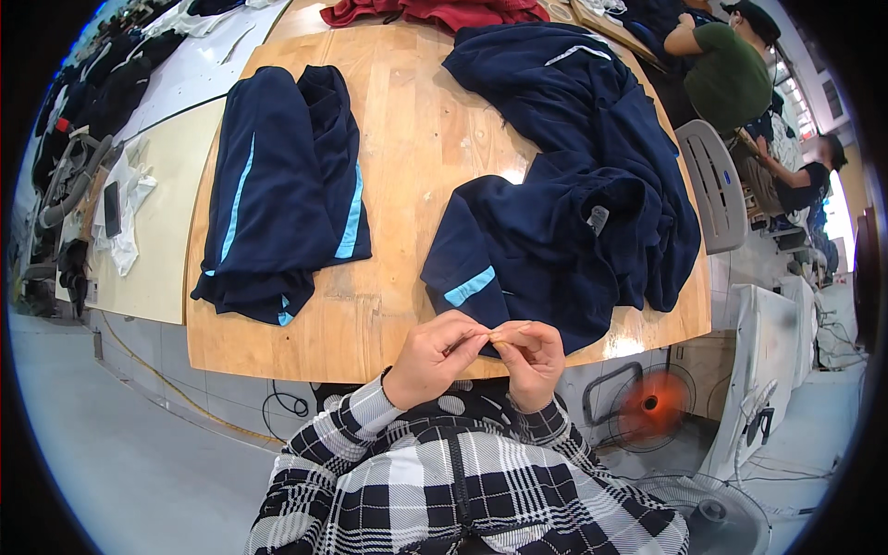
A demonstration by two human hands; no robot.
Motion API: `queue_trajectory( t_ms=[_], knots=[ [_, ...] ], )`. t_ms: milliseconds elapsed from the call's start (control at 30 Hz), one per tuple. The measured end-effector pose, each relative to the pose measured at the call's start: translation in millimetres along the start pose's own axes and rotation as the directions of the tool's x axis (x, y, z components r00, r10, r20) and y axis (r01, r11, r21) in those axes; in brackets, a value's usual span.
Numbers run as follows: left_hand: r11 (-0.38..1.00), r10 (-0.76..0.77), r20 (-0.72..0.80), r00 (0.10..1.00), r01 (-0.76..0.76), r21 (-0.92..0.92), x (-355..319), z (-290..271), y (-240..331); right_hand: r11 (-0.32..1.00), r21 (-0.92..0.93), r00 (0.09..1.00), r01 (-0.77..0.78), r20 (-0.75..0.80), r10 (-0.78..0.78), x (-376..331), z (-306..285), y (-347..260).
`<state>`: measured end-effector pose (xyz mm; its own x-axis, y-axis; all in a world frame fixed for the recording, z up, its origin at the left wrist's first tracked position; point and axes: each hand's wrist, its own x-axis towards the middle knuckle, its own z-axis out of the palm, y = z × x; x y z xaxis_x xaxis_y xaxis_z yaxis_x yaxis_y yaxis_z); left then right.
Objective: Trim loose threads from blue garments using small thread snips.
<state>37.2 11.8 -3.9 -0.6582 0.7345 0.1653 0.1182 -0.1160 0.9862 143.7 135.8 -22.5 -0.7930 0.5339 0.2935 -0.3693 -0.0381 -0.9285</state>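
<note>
My left hand (438,355) and my right hand (534,359) meet at the fingertips just over the table's near edge. Both are closed in a pinch, and whatever lies between the fingers is too small to make out. Right behind them spreads a rumpled navy garment (555,242) with a light blue stripe, part of a heap reaching to the table's far right. To the left lie folded navy pants (283,185) with light blue side stripes, apart from my hands.
The garments rest on a wooden table (407,120). Red cloth (435,11) lies along its far edge. A grey chair (714,185) stands at the right, with two people beyond. An orange-centred fan (651,405) is below the near right edge. A phone (112,209) lies on the left table.
</note>
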Motion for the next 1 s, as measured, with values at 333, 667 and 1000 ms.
queue_trajectory(
  t_ms=[333,667,1000],
  knots=[
    [0.840,-0.422,-0.010,0.907,0.387,-0.380,3,0,4,0.434,0.659,0.650,-0.614,0.109,0.752,11,5,-16],
    [0.669,-0.606,0.097,0.789,0.572,-0.474,8,-7,4,0.081,0.811,0.501,-0.580,0.277,0.820,9,-3,-14],
    [0.708,-0.604,0.081,0.793,0.580,-0.404,11,-12,3,0.205,0.749,0.498,-0.631,0.188,0.847,10,3,-22]
  ],
)
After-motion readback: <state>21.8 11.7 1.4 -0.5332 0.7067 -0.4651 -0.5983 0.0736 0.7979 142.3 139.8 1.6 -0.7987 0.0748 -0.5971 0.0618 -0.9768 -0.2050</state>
